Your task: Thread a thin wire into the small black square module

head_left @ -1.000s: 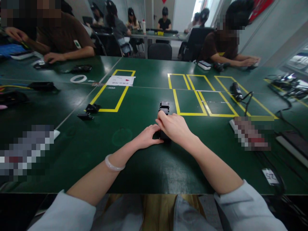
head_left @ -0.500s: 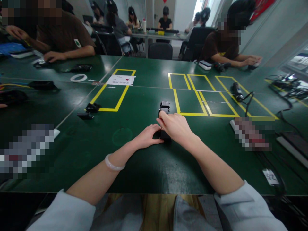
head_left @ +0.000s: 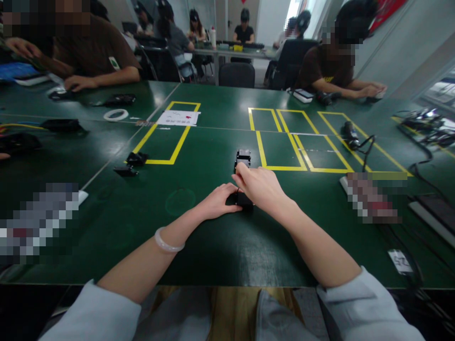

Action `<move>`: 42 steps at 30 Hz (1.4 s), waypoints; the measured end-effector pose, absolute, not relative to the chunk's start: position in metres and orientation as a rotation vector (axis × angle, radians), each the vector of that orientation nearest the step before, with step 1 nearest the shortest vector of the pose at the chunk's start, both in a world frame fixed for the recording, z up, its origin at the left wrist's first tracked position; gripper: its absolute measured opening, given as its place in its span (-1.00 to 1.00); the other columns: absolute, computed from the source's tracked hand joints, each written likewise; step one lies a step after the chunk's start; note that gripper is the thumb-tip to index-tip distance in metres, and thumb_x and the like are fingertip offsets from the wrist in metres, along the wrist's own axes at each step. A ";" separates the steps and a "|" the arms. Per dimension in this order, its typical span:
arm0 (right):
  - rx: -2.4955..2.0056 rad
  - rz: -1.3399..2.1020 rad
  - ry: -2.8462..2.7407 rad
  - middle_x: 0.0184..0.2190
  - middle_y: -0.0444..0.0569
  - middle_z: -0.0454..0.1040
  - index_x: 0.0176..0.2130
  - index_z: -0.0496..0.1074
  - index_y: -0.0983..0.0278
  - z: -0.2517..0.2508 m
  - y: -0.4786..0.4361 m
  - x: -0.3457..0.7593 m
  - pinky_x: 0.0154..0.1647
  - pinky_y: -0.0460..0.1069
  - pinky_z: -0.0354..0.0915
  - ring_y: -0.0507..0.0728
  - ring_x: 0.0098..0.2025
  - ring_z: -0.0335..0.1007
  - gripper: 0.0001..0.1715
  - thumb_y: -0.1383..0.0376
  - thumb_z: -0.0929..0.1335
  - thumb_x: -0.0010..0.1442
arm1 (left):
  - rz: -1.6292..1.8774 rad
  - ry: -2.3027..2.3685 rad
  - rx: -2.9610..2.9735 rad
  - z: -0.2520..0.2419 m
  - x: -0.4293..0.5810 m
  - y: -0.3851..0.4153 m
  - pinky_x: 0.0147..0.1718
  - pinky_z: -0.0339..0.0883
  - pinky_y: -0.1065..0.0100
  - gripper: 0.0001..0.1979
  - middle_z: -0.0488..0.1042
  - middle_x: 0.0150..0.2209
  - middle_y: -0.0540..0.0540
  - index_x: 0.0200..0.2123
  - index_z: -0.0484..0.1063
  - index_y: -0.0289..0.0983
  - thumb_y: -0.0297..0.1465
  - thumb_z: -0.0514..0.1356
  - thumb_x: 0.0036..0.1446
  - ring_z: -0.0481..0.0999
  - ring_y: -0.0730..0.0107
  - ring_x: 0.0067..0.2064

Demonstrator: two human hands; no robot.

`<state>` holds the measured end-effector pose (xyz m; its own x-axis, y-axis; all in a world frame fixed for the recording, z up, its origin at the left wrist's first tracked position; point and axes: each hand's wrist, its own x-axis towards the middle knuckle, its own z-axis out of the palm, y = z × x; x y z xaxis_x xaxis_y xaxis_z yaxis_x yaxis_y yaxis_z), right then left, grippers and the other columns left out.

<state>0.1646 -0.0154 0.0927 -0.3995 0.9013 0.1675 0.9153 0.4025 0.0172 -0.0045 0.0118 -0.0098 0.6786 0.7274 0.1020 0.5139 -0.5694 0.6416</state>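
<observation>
A black boxy object (head_left: 245, 201) lies on the green table in front of me, its middle covered by my hands. My left hand (head_left: 223, 200) grips its near end from the left, thumb along the near side and fingers on the far side. Above it, my right hand (head_left: 259, 185) is closed, its fingers curled down over the middle; what they pinch is hidden. Just beyond the right hand, black blocky pieces (head_left: 243, 155) with shiny edges stick out. I cannot tell whether these join the near block.
Two small black parts (head_left: 126, 170) lie to the left. Yellow tape rectangles (head_left: 284, 168) mark the table, and a paper sheet (head_left: 178, 118) rests across one. At right are a black cylindrical device (head_left: 351, 135) and cables (head_left: 423, 156). Co-workers sit across the table.
My right hand has shifted very slightly over the black object. My left hand and the object stay nearly in place.
</observation>
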 end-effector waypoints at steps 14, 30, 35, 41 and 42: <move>-1.630 -0.088 -2.541 -0.30 -0.01 0.57 -0.08 0.26 0.25 0.093 -0.016 0.162 -0.44 -0.05 0.01 0.11 -0.34 0.47 -0.64 0.14 0.05 0.39 | 0.519 0.943 2.300 -0.011 -0.004 0.012 0.10 0.23 0.04 -0.51 0.41 0.08 -0.18 0.05 0.36 -0.22 -0.17 0.29 0.08 0.38 0.01 0.10; -1.650 -0.158 -2.492 -0.39 -0.06 0.55 -0.15 0.28 0.23 0.088 -0.015 0.163 -0.51 -0.04 -0.12 0.10 -0.40 0.47 -0.63 0.12 0.04 0.39 | 0.492 0.954 2.301 -0.009 -0.004 0.011 0.08 0.23 0.04 -0.49 0.41 0.07 -0.18 0.08 0.35 -0.21 -0.16 0.29 0.09 0.38 0.02 0.09; -1.645 -0.169 -2.500 -0.38 -0.06 0.55 -0.13 0.27 0.24 0.088 -0.014 0.163 -0.53 -0.04 -0.13 0.09 -0.41 0.47 -0.68 0.23 0.04 0.38 | 0.486 0.943 2.290 -0.007 -0.004 0.011 0.09 0.23 0.04 -0.48 0.40 0.08 -0.18 0.09 0.35 -0.20 -0.17 0.30 0.08 0.38 0.02 0.10; -1.636 -0.161 -2.481 -0.35 -0.06 0.56 -0.14 0.29 0.24 0.092 -0.017 0.162 -0.50 -0.04 -0.10 0.08 -0.40 0.46 -0.69 0.21 0.06 0.38 | 0.486 0.957 2.283 -0.008 -0.004 0.012 0.08 0.24 0.04 -0.52 0.42 0.06 -0.19 0.02 0.38 -0.23 -0.16 0.30 0.07 0.39 0.01 0.08; -1.647 -0.156 -2.490 -0.35 -0.05 0.57 -0.15 0.30 0.24 0.092 -0.016 0.163 -0.49 -0.04 -0.09 0.08 -0.39 0.47 -0.66 0.17 0.06 0.39 | 0.490 0.952 2.285 -0.009 -0.004 0.012 0.08 0.24 0.04 -0.52 0.42 0.06 -0.19 0.03 0.37 -0.23 -0.17 0.29 0.08 0.39 0.02 0.08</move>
<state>0.1626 -0.0164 0.0916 -0.3846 0.9047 0.1834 0.9205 0.3908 0.0027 -0.0043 0.0117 -0.0086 0.6730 0.7328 0.1009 0.5077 -0.5568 0.6574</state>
